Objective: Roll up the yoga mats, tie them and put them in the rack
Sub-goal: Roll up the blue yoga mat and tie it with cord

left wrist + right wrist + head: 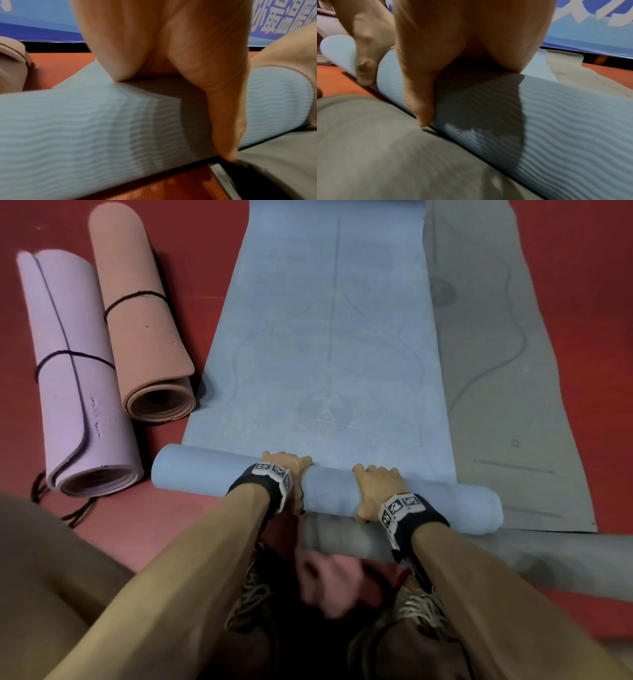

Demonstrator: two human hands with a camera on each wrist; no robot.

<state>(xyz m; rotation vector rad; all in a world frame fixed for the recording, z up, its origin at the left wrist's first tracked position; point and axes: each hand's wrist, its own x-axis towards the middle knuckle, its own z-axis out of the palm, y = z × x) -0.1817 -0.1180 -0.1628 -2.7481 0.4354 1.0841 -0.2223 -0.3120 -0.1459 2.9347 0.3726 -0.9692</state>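
A blue yoga mat (329,337) lies flat on the red floor, and its near end is wound into a roll (205,470). My left hand (291,474) and right hand (375,491) both grip this roll near its middle, fingers curled over the top. In the left wrist view my left hand (154,54) sits on the ribbed blue roll (68,128), its thumb (223,121) pressing down the near side. The right wrist view shows my right hand (453,40) clamping the blue roll (556,121) the same way. No rack is in view.
A grey mat (507,371) lies partly under the blue one on the right, and its rolled end (513,556) rests against the blue roll's near side. A purple rolled mat (78,378) and a pink rolled mat (144,320), each tied with dark cord, lie at left. My shoes (421,611) are below.
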